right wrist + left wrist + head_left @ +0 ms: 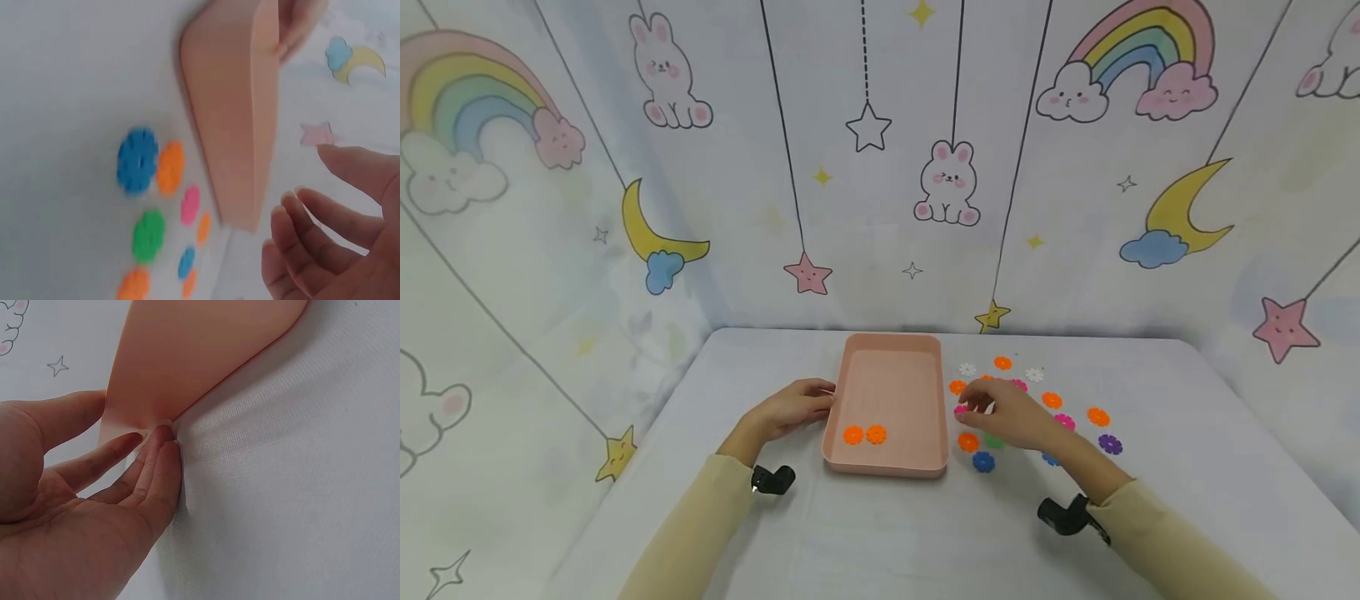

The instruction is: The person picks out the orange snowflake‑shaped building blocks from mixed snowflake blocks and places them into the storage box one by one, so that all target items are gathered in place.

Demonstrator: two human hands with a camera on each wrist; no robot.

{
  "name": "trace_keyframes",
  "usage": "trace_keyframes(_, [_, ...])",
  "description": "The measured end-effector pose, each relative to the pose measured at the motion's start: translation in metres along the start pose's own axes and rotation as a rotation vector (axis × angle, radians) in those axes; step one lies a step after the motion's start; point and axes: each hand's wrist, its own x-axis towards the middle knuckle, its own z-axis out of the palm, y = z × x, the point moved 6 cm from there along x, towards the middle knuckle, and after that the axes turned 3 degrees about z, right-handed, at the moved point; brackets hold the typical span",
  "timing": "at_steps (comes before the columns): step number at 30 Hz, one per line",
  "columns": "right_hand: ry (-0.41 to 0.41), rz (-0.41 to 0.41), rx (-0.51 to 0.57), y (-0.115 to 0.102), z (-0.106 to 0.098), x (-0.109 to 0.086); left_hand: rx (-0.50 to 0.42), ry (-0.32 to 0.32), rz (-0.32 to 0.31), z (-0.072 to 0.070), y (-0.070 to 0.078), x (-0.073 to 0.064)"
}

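A shallow pink tray (892,383) lies on the white table, with two orange flower-shaped plastic pieces (876,434) near its front. At the tray's left side is my left hand (790,407); its fingertips touch the outer wall (181,356) low down and the thumb meets its edge. My right hand (1011,415) hovers over the loose pieces right of the tray, thumb and fingers apart with nothing between them. Below it in the right wrist view show a blue piece (137,160), an orange piece (169,167) and a green piece (149,235), all blurred.
Several more flower-shaped pieces are scattered right of the tray, among them a purple one (1110,444), a white one (1034,374) and an orange one (1098,417). A patterned cloth backdrop (880,208) rises behind the table and along both sides.
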Motion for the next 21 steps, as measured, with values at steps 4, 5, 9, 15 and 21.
trace_keyframes(4, [0.027,0.039,-0.029,0.021,-0.03,-0.015,0.001,-0.008,0.0,0.001,0.002,0.0])
trace_keyframes(5, [0.035,0.05,-0.034,0.027,-0.038,-0.018,0.0,-0.007,-0.001,0.002,0.002,0.0])
trace_keyframes(9, [0.077,0.065,-0.057,0.05,-0.067,-0.034,0.002,-0.004,-0.004,0.002,0.004,0.0])
trace_keyframes(15, [0.109,0.13,-0.07,0.093,-0.095,-0.051,0.004,-0.004,-0.003,0.001,0.004,-0.001])
trace_keyframes(21, [0.117,0.18,-0.075,0.131,-0.107,-0.065,-0.007,0.0,-0.007,0.001,0.004,-0.001])
